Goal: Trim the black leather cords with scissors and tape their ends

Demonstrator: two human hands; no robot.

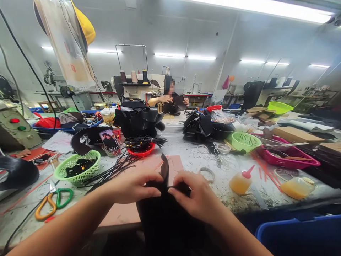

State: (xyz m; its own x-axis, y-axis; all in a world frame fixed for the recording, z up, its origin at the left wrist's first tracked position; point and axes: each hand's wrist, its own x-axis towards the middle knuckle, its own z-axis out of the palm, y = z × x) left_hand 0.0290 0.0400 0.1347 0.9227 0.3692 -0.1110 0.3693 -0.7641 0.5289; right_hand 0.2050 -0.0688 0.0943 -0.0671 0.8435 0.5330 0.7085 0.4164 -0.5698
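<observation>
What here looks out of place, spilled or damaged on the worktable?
Nothing looks broken. The table is stained and crowded. One squeeze bottle of amber liquid lies tilted on its side, with no clear spill. Black straps trail loose from the red dish. Both hands, left hand and right hand, pinch a black leather piece.

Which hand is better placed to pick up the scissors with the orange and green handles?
Probably the left hand. The scissors lie on the table on its side. The right hand would have to cross over the black piece that both hands pinch.
</observation>
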